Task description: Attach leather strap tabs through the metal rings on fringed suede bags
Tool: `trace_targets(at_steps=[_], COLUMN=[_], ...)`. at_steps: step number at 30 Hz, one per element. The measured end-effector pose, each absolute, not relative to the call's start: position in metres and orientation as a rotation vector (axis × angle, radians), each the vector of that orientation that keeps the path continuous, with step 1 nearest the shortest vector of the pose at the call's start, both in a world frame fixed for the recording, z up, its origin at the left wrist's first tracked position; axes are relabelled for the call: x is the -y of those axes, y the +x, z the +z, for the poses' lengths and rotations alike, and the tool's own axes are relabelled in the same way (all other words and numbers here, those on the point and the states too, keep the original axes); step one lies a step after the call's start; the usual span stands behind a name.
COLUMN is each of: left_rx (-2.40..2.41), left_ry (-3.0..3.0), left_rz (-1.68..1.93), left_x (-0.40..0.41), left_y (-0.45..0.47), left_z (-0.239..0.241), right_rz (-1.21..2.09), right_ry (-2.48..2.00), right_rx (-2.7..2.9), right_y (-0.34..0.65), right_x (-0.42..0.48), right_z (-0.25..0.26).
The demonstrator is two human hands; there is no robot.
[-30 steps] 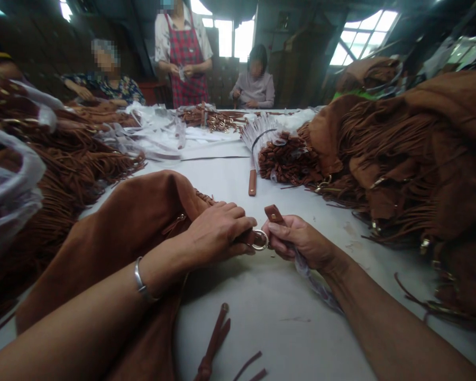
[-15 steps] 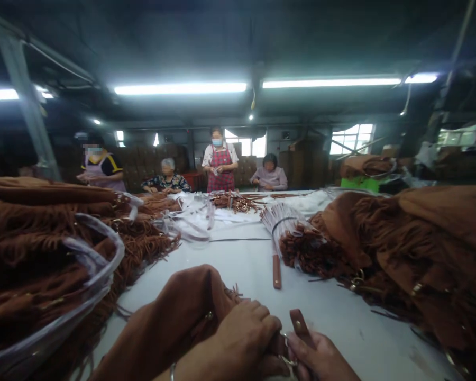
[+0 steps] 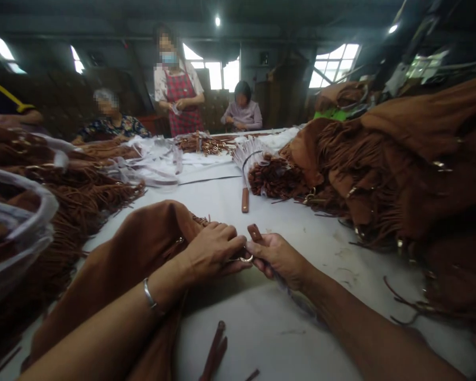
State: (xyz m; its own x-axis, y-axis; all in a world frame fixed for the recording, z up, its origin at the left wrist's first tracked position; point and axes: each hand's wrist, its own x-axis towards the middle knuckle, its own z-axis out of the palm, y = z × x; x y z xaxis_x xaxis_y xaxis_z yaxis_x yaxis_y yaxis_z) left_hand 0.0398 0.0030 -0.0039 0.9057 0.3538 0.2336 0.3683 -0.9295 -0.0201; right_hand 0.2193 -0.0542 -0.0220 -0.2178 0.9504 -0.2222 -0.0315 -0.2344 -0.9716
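A brown suede bag (image 3: 138, 248) lies on the white table (image 3: 285, 317) in front of me. My left hand (image 3: 212, 251) is closed over the bag's corner, pinching a metal ring (image 3: 246, 259) there. My right hand (image 3: 280, 256) is closed round a brown strap end (image 3: 255, 233) right beside the ring; a clear plastic wrap trails from under this hand. The two hands touch at the ring. A silver bracelet (image 3: 149, 295) sits on my left wrist.
Heaps of brown fringed bags rise on the right (image 3: 400, 159) and left (image 3: 63, 196). A bundle of brown straps (image 3: 275, 177) and a single strap (image 3: 245, 199) lie beyond my hands. Loose strap pieces (image 3: 216, 352) lie near me. Several people work at the far end (image 3: 178, 95).
The view tipped up toward the ceiling half a second ago and has dropped back down. My hands remain together at the ring, now slightly further left.
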Motion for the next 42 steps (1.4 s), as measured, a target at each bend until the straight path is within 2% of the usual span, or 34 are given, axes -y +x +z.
trace_targets(at_steps=[9,20,36,42], left_rx=[0.617,0.543,0.553,0.499], left_ry=[-3.040,-3.043,-3.086,-3.141], left_rz=[-0.319,-0.283,-0.278,-0.293], left_x=[-0.001,0.006,0.010,0.005], left_y=[0.039,0.039,0.042,0.040], left_z=[-0.003,0.006,-0.003,-0.008], right_rz=[1.423,1.757,1.796,1.654], right_ry=[-1.224,-1.200,-1.174,-1.250], right_rx=[1.465,1.719,1.676,1.318], right_y=[0.251,0.254,0.251,0.244], right_x=[0.057,0.072,0.064,0.049], right_z=[0.001,0.010,-0.001,-0.019])
